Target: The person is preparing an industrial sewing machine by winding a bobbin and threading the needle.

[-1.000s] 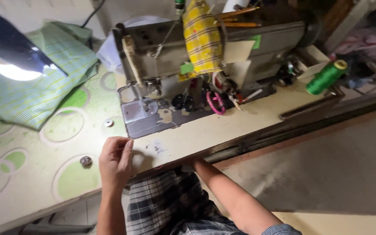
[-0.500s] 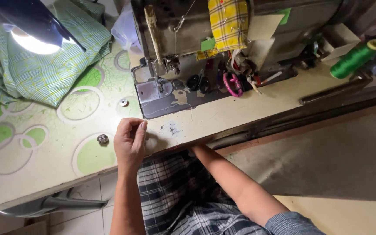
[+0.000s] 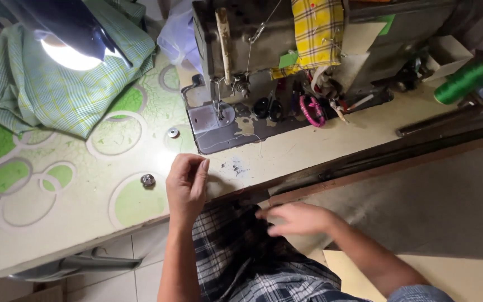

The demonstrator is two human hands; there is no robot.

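At a sewing machine (image 3: 264, 61), the person's left hand (image 3: 187, 184) has stayed on the patterned surface (image 3: 57, 196), fingers curled loosely and pinched together; whether they hold anything cannot be told. The right hand (image 3: 297, 219) has come up from below the surface edge and now lies blurred, fingers spread, on the dark plaid fabric (image 3: 236, 251) in the lap. 2 metal bobbins (image 3: 148, 179) sit near the left hand.

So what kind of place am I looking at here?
Probably a small tailoring or sewing workshop: an industrial sewing machine set in a worktable, folded green checked fabric under a lamp, and a green thread spool.
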